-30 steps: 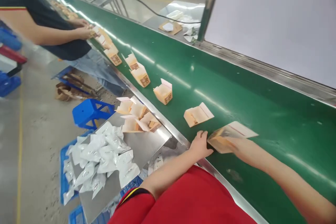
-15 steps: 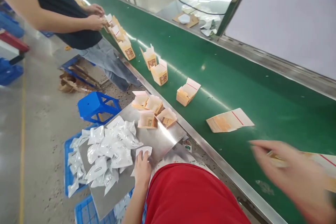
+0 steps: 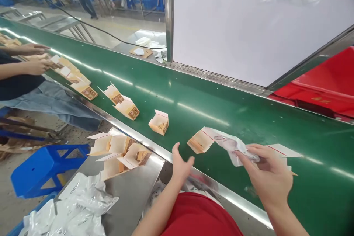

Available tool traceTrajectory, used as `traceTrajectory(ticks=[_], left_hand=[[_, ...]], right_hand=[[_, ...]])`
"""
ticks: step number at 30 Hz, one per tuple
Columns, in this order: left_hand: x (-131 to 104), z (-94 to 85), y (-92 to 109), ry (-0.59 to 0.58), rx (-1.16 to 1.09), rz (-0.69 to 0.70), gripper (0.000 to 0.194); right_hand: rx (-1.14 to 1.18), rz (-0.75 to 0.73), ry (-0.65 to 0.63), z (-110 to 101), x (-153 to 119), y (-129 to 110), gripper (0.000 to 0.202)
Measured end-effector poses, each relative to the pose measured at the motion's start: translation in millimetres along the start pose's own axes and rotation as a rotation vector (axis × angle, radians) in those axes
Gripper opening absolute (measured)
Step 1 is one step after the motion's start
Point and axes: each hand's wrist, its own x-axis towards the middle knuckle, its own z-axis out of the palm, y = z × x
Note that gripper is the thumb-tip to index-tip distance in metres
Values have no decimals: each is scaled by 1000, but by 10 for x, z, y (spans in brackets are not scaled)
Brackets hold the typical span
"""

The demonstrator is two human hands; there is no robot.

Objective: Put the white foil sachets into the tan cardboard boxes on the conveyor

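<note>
My right hand (image 3: 269,171) pinches a white plastic pouch (image 3: 233,145) above the green conveyor belt (image 3: 177,92). The pouch's far end overlaps the raised flap of an open small carton (image 3: 199,142). My left hand (image 3: 181,162) is just left of that carton, thumb and fingers apart, holding nothing. Partly hidden behind my right hand is another open carton (image 3: 284,151). Farther left on the belt stands an open carton (image 3: 159,122), with two more open cartons (image 3: 127,107) beyond it.
Several open cartons (image 3: 110,147) and a heap of white pouches (image 3: 74,206) rest on a metal side table (image 3: 129,188). A blue stool (image 3: 41,169) is at the left. A co-worker's hands (image 3: 37,59) hold cartons up the belt. A white panel (image 3: 226,33) borders the far side.
The view has swung right. My left hand has left the pouch heap and come over the belt's edge. My right hand now holds a pouch at the nearest open carton.
</note>
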Motion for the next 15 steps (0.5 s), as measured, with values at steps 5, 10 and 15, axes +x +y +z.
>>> traceTrajectory(ticks=[5, 10, 15], left_hand=[[308, 580, -265, -148, 344, 327, 88], [245, 781, -252, -265, 433, 543, 65], [51, 437, -117, -235, 643, 390, 86]], right_hand=[[-307, -351, -479, 313, -56, 344, 23], [-157, -208, -1304, 700, -41, 552, 51], [-125, -148, -1371, 623, 120, 844, 32]])
